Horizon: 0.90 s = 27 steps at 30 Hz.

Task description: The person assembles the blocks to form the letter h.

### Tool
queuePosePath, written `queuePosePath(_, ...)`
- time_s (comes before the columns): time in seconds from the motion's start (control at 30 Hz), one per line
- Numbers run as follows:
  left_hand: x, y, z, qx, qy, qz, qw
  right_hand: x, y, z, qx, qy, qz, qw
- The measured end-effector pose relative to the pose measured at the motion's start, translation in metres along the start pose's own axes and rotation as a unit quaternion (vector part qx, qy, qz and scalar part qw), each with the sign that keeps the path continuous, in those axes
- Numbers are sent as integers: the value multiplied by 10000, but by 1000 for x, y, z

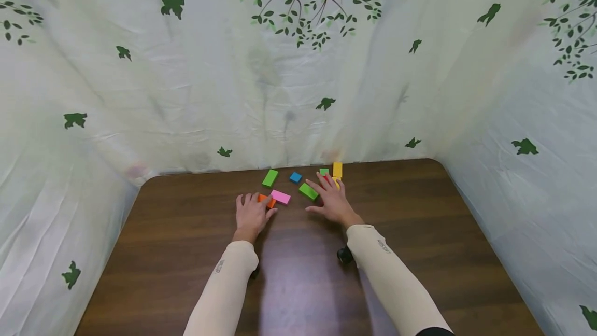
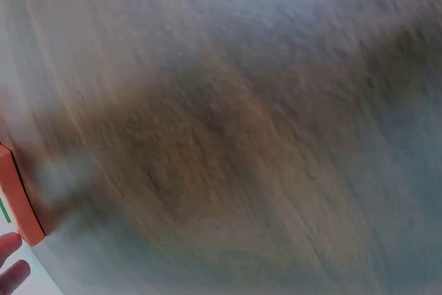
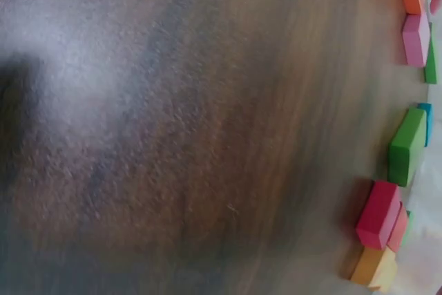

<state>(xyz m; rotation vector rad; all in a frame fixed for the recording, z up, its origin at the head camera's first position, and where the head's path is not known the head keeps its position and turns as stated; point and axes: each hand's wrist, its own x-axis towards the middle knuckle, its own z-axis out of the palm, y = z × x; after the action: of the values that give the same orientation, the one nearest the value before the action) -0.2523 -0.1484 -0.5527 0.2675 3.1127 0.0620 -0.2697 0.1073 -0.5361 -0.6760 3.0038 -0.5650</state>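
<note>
My left hand [image 1: 251,217], fingers apart, touched the orange block [image 1: 271,204] just left of the pink block [image 1: 281,197]. My right hand [image 1: 333,205], fingers spread, lay farther, right of that pink block, whose long axis slanted nearer me rightward. I couldn't read the sleeve lettering [image 1: 384,246].

We see that the bench [image 1: 420,211] looks like wood, smooth, with a shiny patch. The pink block [image 1: 281,197] and the red block [image 3: 378,214] look smooth and dull; we can't tell what they are made of. The leafy sheet [image 1: 140,92] looks thin and creased. The sleeves [image 1: 224,294] look like smooth, dull cloth.
</note>
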Motion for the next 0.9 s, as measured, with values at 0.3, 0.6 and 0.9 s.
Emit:
queuePosePath(0.3,0,4,2,-295,-36,-254,9992,0,-2,4,51,-134,-5,9999)
queuePosePath(0.6,-2,2,3,-706,194,-78,9973,4,-4,8,158,-122,-127,9997)
queuePosePath(0.9,-14,-14,5,-1355,405,537,9885,7,-6,13,254,-138,-316,9991)
